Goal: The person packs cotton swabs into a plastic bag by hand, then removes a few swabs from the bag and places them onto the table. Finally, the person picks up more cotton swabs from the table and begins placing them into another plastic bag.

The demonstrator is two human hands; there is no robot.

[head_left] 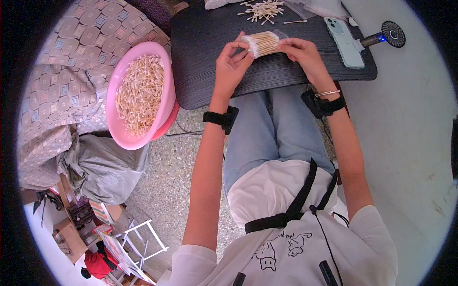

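A clear plastic bag of cotton swabs (265,44) is held just above the near half of the black table, its swabs lying side by side with white tips toward the left. My left hand (233,59) grips the left end, thumb in front and fingers behind. At the right end, my right hand (300,52) pinches the clear plastic between thumb and fingers. Beyond the bag, a loose pile of cotton swabs (263,10) lies on the table, and a single swab (295,22) rests to the right of it.
Left of the black table (200,62), a pink basin (113,102) holds a heap of cotton swabs. A pale green phone (344,43) and a small fan (393,34) are at the table's right edge. A grey sack (107,164) and a white frame (143,238) stand lower left.
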